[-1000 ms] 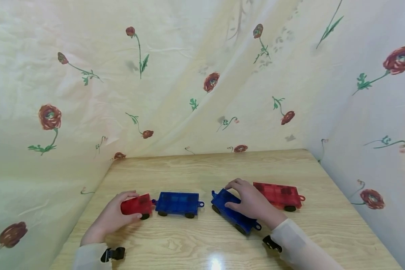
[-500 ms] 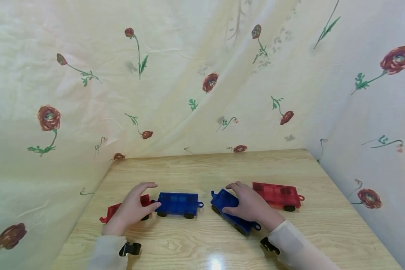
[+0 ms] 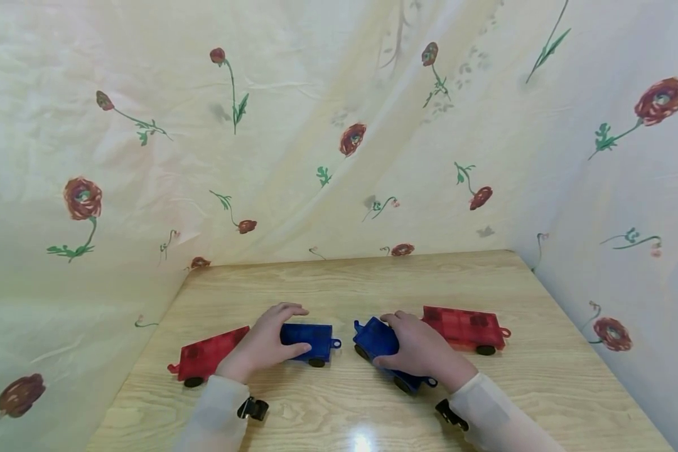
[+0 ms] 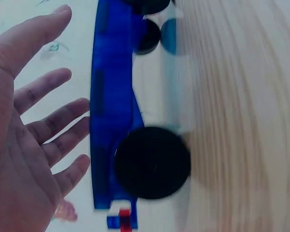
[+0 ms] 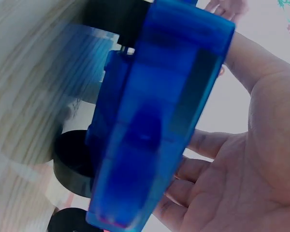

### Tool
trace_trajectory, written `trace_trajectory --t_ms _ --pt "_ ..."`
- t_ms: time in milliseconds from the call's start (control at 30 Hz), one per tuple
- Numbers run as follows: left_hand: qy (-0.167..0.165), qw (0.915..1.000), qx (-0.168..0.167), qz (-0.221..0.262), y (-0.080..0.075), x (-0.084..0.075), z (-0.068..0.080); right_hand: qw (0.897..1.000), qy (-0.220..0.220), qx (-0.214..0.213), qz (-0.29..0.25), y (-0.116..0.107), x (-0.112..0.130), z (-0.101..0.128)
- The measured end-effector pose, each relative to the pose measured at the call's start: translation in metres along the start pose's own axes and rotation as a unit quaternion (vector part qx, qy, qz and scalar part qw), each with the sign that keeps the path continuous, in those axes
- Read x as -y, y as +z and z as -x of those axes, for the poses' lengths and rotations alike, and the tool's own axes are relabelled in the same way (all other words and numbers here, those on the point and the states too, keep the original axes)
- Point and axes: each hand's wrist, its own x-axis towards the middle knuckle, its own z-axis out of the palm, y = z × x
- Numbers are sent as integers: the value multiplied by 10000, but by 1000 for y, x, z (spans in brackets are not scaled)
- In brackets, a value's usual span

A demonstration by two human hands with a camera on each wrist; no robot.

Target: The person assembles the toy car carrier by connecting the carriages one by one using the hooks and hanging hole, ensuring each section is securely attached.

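Toy train cars of see-through plastic stand on the wooden table. My left hand (image 3: 262,342) reaches over the left blue train car (image 3: 313,339), thumb and fingers spread apart. In the left wrist view its fingertips lie close to that car's top; contact is unclear. A red tip shows at that car's end loop, towards the left red train car (image 3: 211,355) beside my wrist. My right hand (image 3: 420,348) grips the right blue train car (image 3: 380,338), thumb on the near side, fingers at the far edge. This car sits at a slant, apart from the left blue one.
Behind my right hand stands another red train car (image 3: 469,326), partly covered by the hand. A flowered cloth (image 3: 294,125) hangs around the back and sides of the table (image 3: 316,414). Black buckles sit at both wrists.
My left hand has let go of the left red train car and moved right, over the left blue train car. The right hand has stayed on its blue car.
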Motion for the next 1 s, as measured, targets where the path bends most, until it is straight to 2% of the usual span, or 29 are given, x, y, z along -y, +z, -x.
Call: trace_trajectory --t_ms 267,533,1000 --pt "41 9992 388 -16 15 -4 -10 10000 -12 28 78 -1 5 2" --pt "-46 9983 582 -37 20 -8 -6 9999 97 49 122 -1 5 1" --pt "13 9982 543 -265 20 -5 -1 10000 49 -22 19 5 4 -2"
